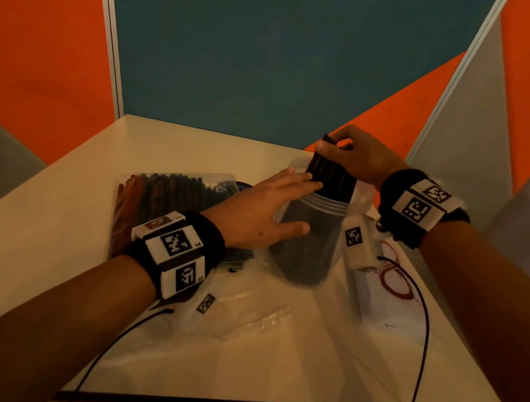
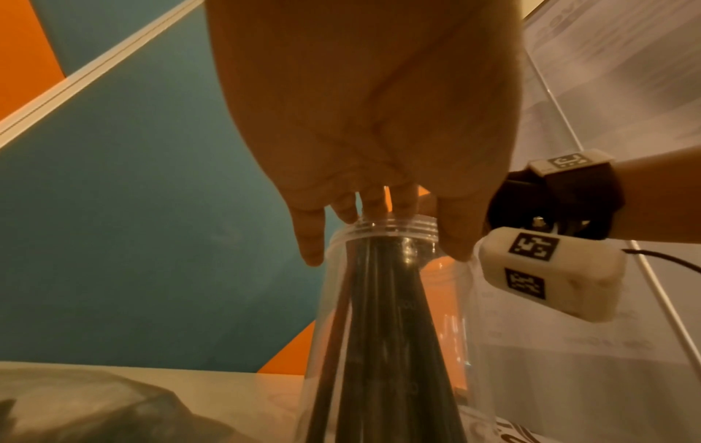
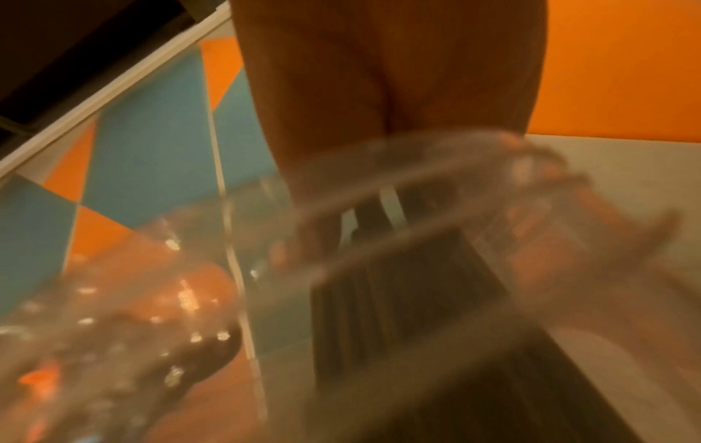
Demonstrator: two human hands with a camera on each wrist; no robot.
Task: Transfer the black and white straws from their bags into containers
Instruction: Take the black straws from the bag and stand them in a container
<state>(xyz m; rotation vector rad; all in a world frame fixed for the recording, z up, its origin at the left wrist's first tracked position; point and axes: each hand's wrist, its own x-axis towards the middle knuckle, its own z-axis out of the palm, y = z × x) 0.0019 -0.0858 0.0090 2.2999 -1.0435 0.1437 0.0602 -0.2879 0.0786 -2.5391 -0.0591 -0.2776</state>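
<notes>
Your right hand (image 1: 358, 156) is clamped on the top of a bundle of black straws (image 1: 332, 176), whose lower ends already stand inside the clear container (image 1: 310, 242) near the far right of the table (image 1: 42, 253). Your left hand (image 1: 262, 210) lies flat against the container's near side, fingers straight, steadying it close to the threaded rim. So the black load looks partly done: this bundle is not yet released, and a bag of dark straws (image 1: 175, 194) still lies full just left of the container. A flattened clear bag (image 1: 240, 310) sits in front of it. No white straws show anywhere you can pick out, so that half appears untouched. A second clear container (image 1: 362, 194) stands just behind the first.
</notes>
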